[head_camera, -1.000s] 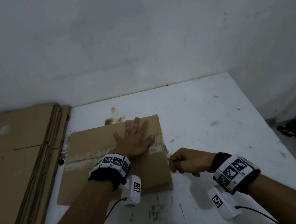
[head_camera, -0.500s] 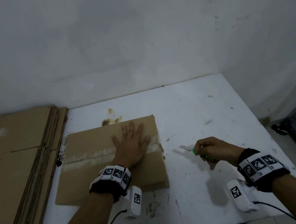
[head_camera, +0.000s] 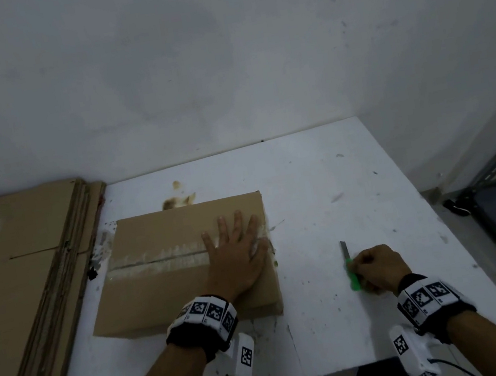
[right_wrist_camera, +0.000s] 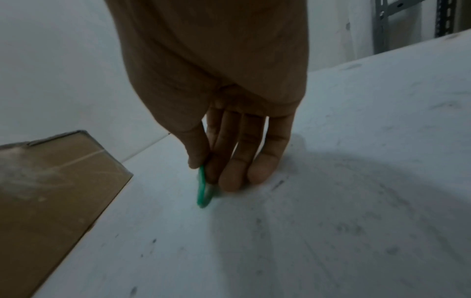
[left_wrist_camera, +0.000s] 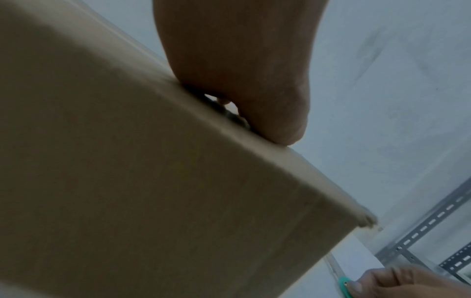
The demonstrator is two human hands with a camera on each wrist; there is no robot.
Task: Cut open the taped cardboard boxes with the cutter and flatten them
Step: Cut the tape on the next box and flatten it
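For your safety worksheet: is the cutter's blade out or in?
Out. A grey blade sticks out beyond the green cutter held in the right hand.

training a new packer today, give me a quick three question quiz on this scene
1. True or false: the left hand lies flat on the cardboard box.
2. What does the right hand hold? A) tape roll B) green cutter C) marker
3. Is the cutter's blade touching the box, or apart from it?

Key: 1 true. 2 B. 3 apart; the cutter is over the white table, right of the box.
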